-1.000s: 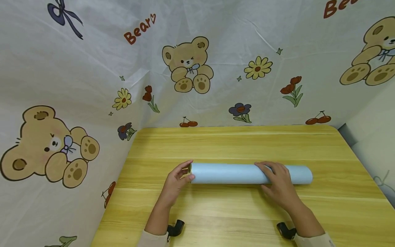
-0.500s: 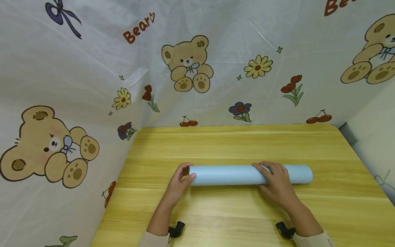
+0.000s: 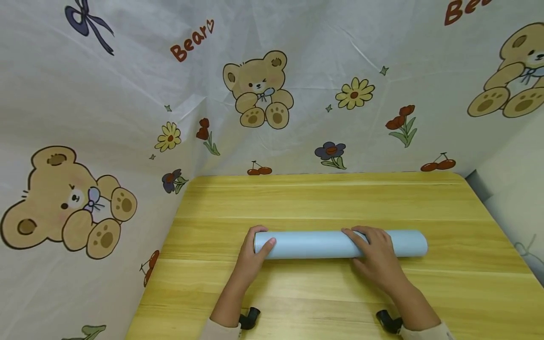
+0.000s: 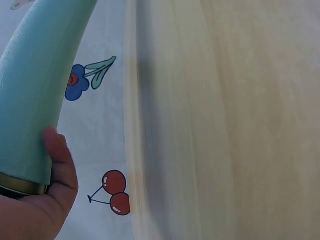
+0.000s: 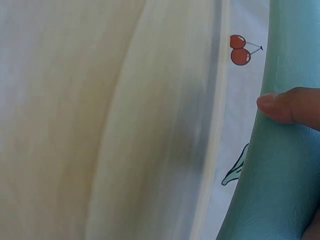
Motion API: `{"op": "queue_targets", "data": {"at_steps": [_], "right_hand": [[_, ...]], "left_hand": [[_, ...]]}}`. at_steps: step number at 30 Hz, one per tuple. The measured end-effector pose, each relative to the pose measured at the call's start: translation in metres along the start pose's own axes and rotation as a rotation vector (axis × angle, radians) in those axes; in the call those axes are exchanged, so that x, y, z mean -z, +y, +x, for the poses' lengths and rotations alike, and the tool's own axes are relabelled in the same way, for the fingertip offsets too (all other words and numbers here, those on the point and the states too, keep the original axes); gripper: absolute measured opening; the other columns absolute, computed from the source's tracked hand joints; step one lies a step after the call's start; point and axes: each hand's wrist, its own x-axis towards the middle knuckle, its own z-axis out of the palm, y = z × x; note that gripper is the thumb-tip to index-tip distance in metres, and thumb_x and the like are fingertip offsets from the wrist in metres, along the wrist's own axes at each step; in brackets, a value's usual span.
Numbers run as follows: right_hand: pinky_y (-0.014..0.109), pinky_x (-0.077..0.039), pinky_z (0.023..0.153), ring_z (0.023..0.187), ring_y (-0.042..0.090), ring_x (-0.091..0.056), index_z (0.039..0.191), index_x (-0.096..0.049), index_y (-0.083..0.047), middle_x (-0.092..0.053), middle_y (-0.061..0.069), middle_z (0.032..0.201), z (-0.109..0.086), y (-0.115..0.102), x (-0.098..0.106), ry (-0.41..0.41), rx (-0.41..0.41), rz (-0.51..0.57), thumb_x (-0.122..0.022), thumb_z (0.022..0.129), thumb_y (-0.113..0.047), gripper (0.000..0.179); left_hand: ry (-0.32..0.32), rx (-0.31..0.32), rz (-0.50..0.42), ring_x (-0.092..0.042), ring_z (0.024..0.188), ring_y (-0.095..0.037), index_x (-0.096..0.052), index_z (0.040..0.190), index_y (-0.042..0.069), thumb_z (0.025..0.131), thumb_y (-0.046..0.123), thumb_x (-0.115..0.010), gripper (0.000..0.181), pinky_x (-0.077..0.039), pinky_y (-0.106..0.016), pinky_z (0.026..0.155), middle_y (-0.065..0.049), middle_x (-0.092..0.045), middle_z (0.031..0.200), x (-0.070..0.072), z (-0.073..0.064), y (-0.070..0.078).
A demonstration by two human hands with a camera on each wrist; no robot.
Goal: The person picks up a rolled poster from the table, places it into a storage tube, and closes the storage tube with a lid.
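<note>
A long light-blue tube (image 3: 306,244) lies crosswise over the table in the head view, though I cannot tell if it touches the wood. My left hand (image 3: 250,257) grips its left end, fingers wrapped behind and thumb along the near side. In the left wrist view a gold-coloured rim (image 4: 22,185) shows at that end, close to the palm. Right of the tube's middle, my right hand (image 3: 379,259) holds it from above, with the thumb underneath on the near side. One fingertip (image 5: 269,102) of that hand presses the tube's surface in the right wrist view.
The wooden table (image 3: 323,203) has a raised back edge against a white cloth (image 3: 306,52) printed with bears, flowers and cherries. This cloth also hangs at the left. Black angled pieces (image 3: 250,318) sit at both wrists. A pale surface (image 3: 514,208) lies beyond the right edge.
The tube has come slightly toward me and a little to the left. My left hand has moved further onto its end, covering the gold rim in the head view. The right hand moved along with it.
</note>
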Motion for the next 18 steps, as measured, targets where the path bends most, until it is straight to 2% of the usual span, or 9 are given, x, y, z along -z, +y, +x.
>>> {"op": "queue_targets", "data": {"at_steps": [4,9,18], "right_hand": [[0.062,-0.032,0.102,0.118,0.040,-0.052,0.141,-0.058,-0.022,-0.058,0.015,0.128,-0.002,-0.002,-0.004,-0.002,-0.008,-0.006,-0.097,0.054,-0.002,0.097],[0.062,-0.032,0.102,0.118,0.039,-0.051,0.142,-0.057,-0.023,-0.058,0.014,0.129,-0.003,-0.006,-0.007,-0.001,-0.014,-0.004,-0.098,0.054,-0.003,0.099],[0.061,-0.031,0.102,0.119,0.040,-0.051,0.142,-0.058,-0.022,-0.057,0.015,0.130,0.001,-0.011,-0.007,-0.006,-0.012,0.003,-0.096,0.056,-0.002,0.096]], "left_hand": [[0.011,0.010,-0.029,-0.052,0.098,-0.027,-0.046,0.136,0.016,0.100,0.047,-0.060,0.049,-0.047,-0.035,0.076,-0.014,-0.050,0.127,0.000,0.000,0.001],[0.023,0.026,-0.080,-0.052,0.095,-0.028,-0.046,0.134,0.015,0.101,0.045,-0.058,0.046,-0.048,-0.036,0.073,-0.016,-0.048,0.125,0.002,-0.002,0.002],[0.055,0.019,-0.142,-0.053,0.094,-0.027,-0.046,0.133,0.013,0.102,0.044,-0.057,0.045,-0.049,-0.040,0.075,-0.017,-0.050,0.122,0.001,-0.004,0.002]]}}
